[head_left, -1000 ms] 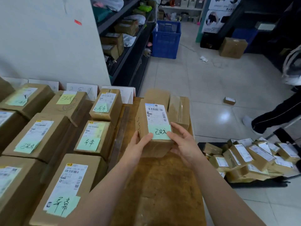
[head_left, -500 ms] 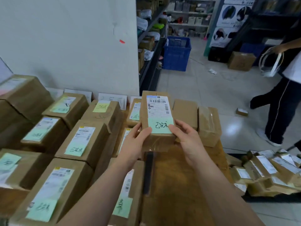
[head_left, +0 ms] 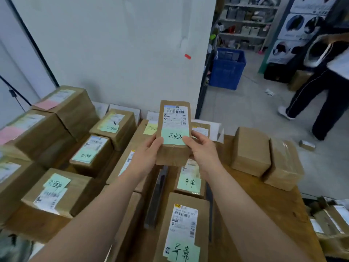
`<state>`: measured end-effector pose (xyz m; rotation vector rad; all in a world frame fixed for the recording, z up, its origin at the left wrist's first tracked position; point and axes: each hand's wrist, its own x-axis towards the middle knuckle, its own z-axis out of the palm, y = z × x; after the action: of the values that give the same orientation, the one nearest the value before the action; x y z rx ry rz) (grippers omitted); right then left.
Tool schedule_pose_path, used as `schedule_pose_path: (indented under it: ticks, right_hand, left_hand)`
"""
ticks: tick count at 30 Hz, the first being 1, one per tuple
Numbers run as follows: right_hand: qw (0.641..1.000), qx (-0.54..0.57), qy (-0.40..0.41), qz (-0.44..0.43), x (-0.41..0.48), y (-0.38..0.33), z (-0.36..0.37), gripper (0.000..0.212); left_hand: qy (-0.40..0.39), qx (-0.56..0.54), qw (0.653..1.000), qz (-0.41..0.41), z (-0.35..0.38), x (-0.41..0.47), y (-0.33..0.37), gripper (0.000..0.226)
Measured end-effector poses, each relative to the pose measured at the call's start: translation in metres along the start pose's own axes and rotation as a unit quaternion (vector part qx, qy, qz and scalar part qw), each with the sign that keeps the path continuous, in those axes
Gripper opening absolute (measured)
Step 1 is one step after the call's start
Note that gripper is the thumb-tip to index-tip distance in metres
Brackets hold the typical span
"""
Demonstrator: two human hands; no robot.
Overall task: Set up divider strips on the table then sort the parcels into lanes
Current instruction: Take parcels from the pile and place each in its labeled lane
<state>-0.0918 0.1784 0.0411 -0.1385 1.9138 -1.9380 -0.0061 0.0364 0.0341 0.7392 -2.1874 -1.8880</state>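
Raised since a moment ago: parcel (head_left: 174, 133), now upright above the sorted boxes (head_left: 188, 220), clear of the table (head_left: 264, 205). My left hand (head_left: 147, 154) and right hand (head_left: 202, 150) clasp its lower sides. Stiff cardboard, seemingly light; grip the edges.

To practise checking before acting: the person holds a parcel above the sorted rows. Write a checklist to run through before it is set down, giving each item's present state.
1. Grip secure: ok. The left hand and right hand hold the held parcel by its lower sides.
2. Label readable: ok. Its green note faces the camera.
3. Lane beneath fits: not ok. The labelled parcel beneath carries different writing.
4. Matching lane located: cannot tell. The note on the left-row parcel is blurred.
5. Divider strip in place: ok, lying between rows.
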Motion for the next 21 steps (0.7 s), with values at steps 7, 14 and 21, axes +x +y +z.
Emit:
schedule_pose_path:
  ticks: [7,14,21]
  right_hand:
    - [1.000,-0.001,-0.019,0.010,0.060,0.002,0.055,0.041]
    - [1.000,-0.002,0.012,0.025,0.118,0.011,0.101,0.033]
    - [0.998,-0.005,0.045,0.054,0.146,0.028,0.128,0.042]
  left_hand:
    - [0.012,0.016,1.000,0.009,-0.047,0.052,0.006,0.035]
    - [-0.011,0.053,0.999,-0.009,-0.084,0.123,-0.004,0.048]
    - [-0.050,0.067,0.996,-0.022,-0.105,0.171,-0.023,0.042]
